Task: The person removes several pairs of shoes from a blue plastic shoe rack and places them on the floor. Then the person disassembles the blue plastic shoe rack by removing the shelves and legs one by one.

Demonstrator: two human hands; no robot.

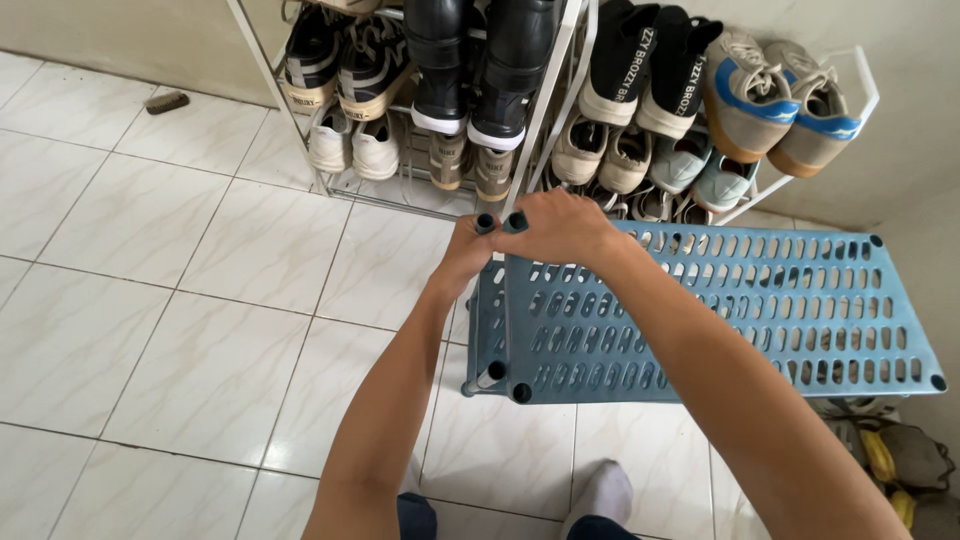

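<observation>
Forearms nearest; left hand [462, 252], right hand [560, 228] grip blue slotted shelf [740, 310] corner.

Both hands meet at the far left corner of a blue slotted plastic shelf [720, 310]; the left hand [465, 255] and the right hand [560, 228] grip the dark tube ends [500, 222] there; behind stands a white shoe rack [545, 95] on the tiled floor [180, 300].

two hands [520, 235], one blue slotted shelf panel [720, 310], one white shoe rack [560, 110], one sock-clad foot [600, 495].
</observation>
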